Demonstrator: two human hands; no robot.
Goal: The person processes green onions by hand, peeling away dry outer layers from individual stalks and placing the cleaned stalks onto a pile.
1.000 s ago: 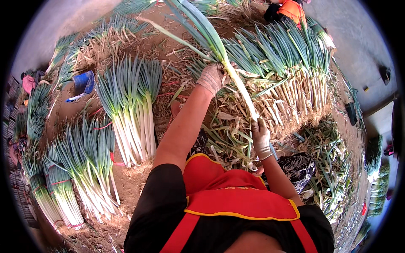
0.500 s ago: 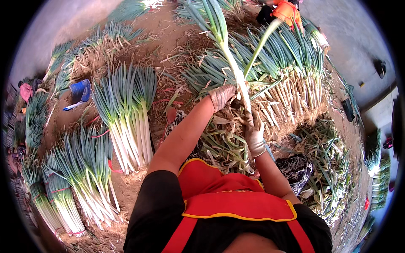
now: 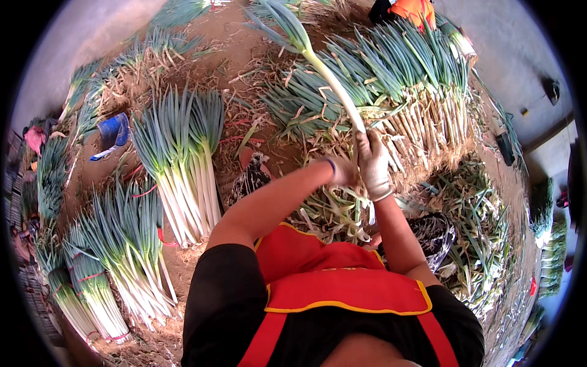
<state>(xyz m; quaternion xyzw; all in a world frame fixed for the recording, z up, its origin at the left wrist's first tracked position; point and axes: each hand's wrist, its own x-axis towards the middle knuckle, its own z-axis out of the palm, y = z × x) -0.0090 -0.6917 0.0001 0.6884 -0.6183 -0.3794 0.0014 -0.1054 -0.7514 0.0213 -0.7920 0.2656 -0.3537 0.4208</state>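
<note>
One long green onion [image 3: 335, 82] slants up and to the left in front of me, its white stem low and green leaves at the top. My right hand [image 3: 373, 160], in a pale soiled glove, is closed around the lower stem. Beside it, my left hand [image 3: 343, 173] is smeared by motion near the root end; its fingers cannot be made out. Below both hands lie loose stripped leaves [image 3: 333, 211]. Just beyond them spreads a heap of unpeeled green onions [image 3: 428, 122] with brown, dirty stems.
Clean white-stemmed green onions [image 3: 189, 177] stand at my left, with another group [image 3: 125, 257] and tied bundles [image 3: 98, 293] nearer. A blue container [image 3: 114, 133] lies behind them. Stripped waste [image 3: 477, 244] covers the ground at right. A person in orange [image 3: 414, 11] is at the far end.
My left hand has moved down from the stem toward the root end. My right hand has risen along the stem. A loose strip of leaf that stuck out to the right no longer shows there.
</note>
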